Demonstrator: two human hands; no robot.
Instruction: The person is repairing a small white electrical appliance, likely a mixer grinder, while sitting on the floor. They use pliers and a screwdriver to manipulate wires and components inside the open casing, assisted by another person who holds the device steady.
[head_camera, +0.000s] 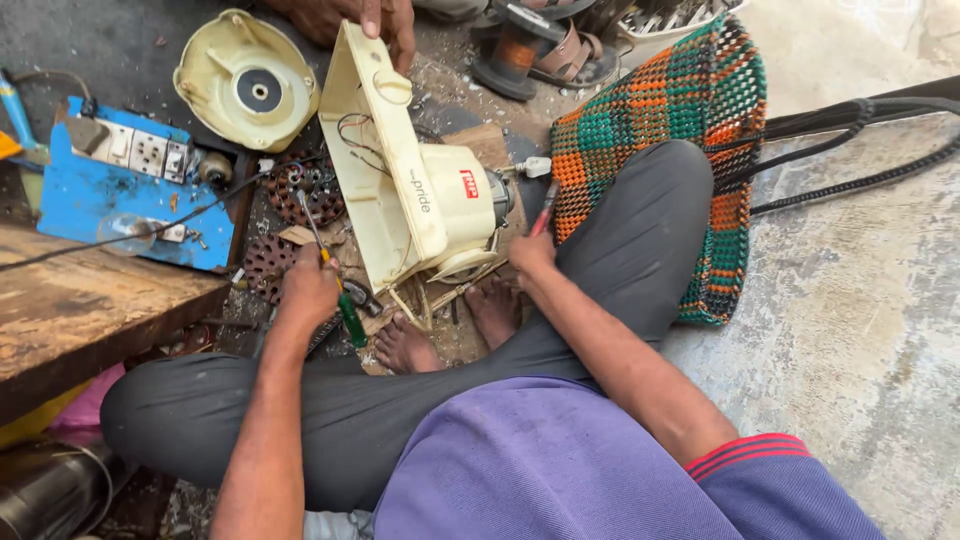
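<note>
1. The person sits cross-legged on the floor (850, 330), bare feet just under the work
2. The left hand (308, 288) is closed around a green-handled screwdriver (345, 305), its shaft pointing up toward the wiring
3. The right hand (530, 252) pinches a thin red-handled tool (545, 210) beside the motor end
4. The cream plastic appliance housing (400, 170) stands tilted on its edge between both hands, with a rounded motor cover (462, 205) on its side; it looks stiff but light and likely brittle at the thin rims, so the thick motor cover seems the safest hold
5. Another person's hand (385, 25) steadies its top edge
6. Farther off lie a round cream cover (247, 80), a blue switch board (130, 185) and a woven mat (660, 100)
</note>
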